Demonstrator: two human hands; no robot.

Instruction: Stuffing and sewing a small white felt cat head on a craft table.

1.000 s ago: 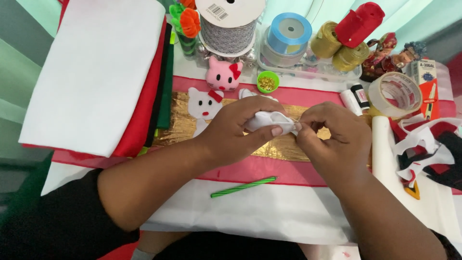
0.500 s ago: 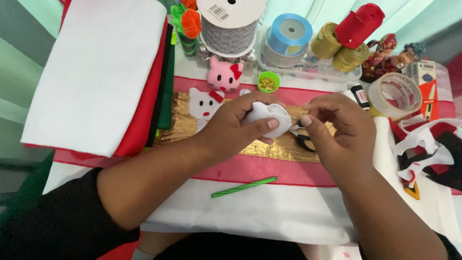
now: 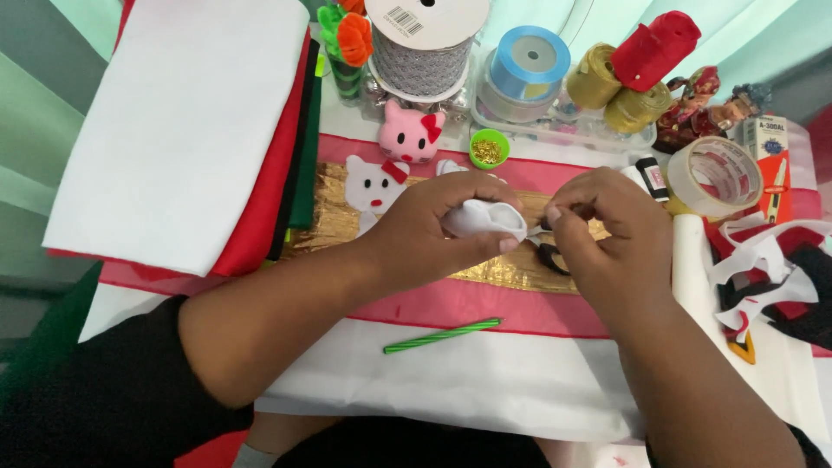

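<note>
My left hand [image 3: 429, 230] is shut on a small white felt piece [image 3: 481, 218], holding it just above a gold strip [image 3: 329, 217] on the table. My right hand [image 3: 607, 243] sits just to the right of the piece, thumb and forefinger pinched together at its edge. What they pinch is too small to make out. A black scissors handle [image 3: 548, 257] shows under my right hand. A white felt cat face [image 3: 373, 184] with a red bow lies left of my left hand.
A stack of white, red and green felt sheets [image 3: 182, 121] fills the left. At the back are a pink cat figure [image 3: 409, 132], a green cup of gold beads [image 3: 489, 149] and ribbon spools [image 3: 529, 56]. A tape roll [image 3: 715, 178] and white scraps [image 3: 763, 269] lie right. A green striped stick [image 3: 442, 335] lies near me.
The white piece has turned in my left hand. My right hand has drawn slightly right, from gripping the piece to pinching at its edge.
</note>
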